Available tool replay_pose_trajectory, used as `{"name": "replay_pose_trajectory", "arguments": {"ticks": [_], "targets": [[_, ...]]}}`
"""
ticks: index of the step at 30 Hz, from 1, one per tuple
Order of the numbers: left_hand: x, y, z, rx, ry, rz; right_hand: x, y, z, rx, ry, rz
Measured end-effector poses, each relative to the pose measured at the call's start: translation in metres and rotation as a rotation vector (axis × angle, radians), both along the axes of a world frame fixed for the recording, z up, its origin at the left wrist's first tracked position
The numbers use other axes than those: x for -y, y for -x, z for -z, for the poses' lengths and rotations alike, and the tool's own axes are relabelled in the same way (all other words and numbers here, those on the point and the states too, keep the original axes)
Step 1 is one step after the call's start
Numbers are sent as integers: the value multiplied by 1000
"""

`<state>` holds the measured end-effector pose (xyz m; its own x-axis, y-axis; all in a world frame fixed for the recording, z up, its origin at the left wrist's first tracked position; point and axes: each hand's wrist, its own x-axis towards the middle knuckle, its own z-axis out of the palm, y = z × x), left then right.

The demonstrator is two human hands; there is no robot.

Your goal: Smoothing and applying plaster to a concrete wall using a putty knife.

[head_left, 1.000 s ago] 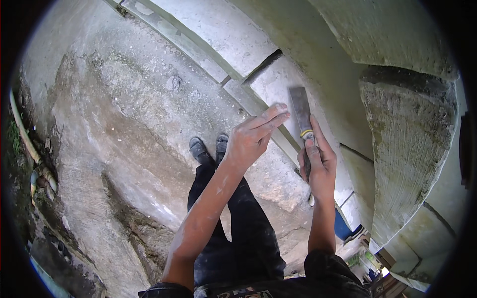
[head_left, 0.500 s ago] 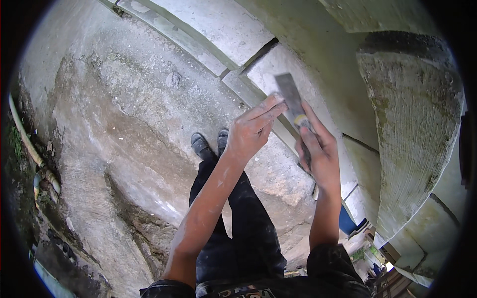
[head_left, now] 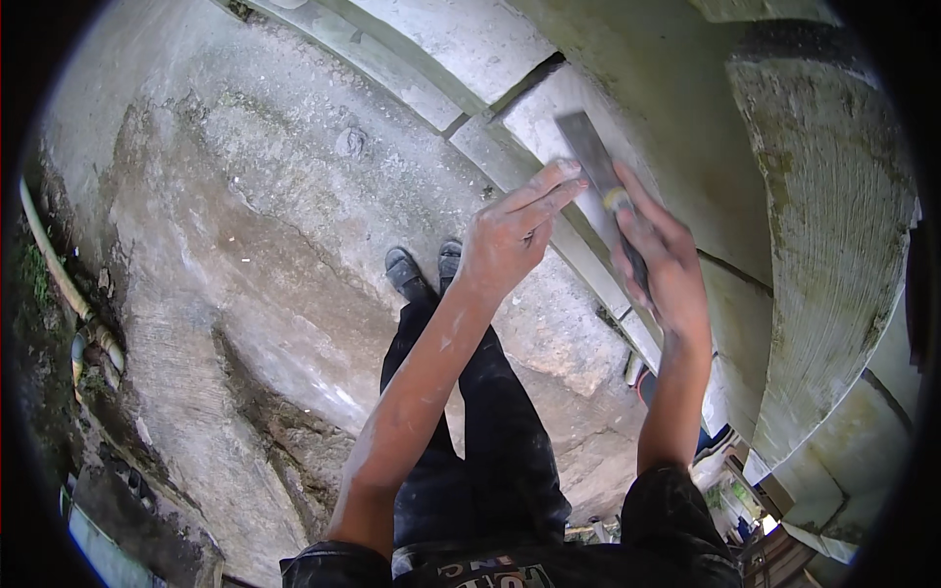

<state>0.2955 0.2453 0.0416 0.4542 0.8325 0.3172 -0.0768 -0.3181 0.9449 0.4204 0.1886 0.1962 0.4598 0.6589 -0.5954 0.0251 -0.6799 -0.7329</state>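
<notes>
My right hand (head_left: 667, 265) grips the handle of a putty knife (head_left: 585, 145) with a flat grey metal blade and a yellowish band where blade meets handle. The blade points up and to the left, held in front of the pale wall. Beside the blade's left edge is my left hand (head_left: 505, 240), dusty with white powder. Its fingers are drawn together, their tips close to or touching the blade. Whether they pinch anything small cannot be made out.
A greenish wall with whitish panels (head_left: 461, 34) and a ledge runs along the right. A rough concrete floor (head_left: 294, 216) lies beneath my sandals (head_left: 407, 269). Pipes (head_left: 64, 265) lie at the far left. A rough curved slab (head_left: 823, 225) stands at the right.
Both hands and the putty knife have shifted slightly up and to the right in the picture. The view has moved a little too; the grip on the knife stays.
</notes>
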Motion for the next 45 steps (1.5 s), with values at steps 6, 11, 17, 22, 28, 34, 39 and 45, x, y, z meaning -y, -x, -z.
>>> {"name": "replay_pose_trajectory", "arguments": {"ticks": [6, 11, 17, 22, 28, 34, 39, 45], "targets": [[1, 2, 2, -68, -24, -1, 18, -7, -7, -22, 87, -21], [2, -1, 0, -38, -10, -19, -39, -5, 3, 86, 28, -147], [0, 5, 0, -54, -25, -4, -15, -8, -7, 138, 29, -108], [2, 6, 0, -51, 47, 48, 8, -14, -14, 110, 81, -198], [3, 1, -3, -78, -18, -16, -46, -7, -5, 138, 71, -264], [0, 5, 1, -63, -23, 2, 6, -14, -10, 183, -6, -105], [-1, 5, 1, -46, -29, 13, 94, -16, -23, 173, 100, 55], [4, 7, -1, -59, -57, -5, 106, -34, -14, 136, 179, -4]]}}
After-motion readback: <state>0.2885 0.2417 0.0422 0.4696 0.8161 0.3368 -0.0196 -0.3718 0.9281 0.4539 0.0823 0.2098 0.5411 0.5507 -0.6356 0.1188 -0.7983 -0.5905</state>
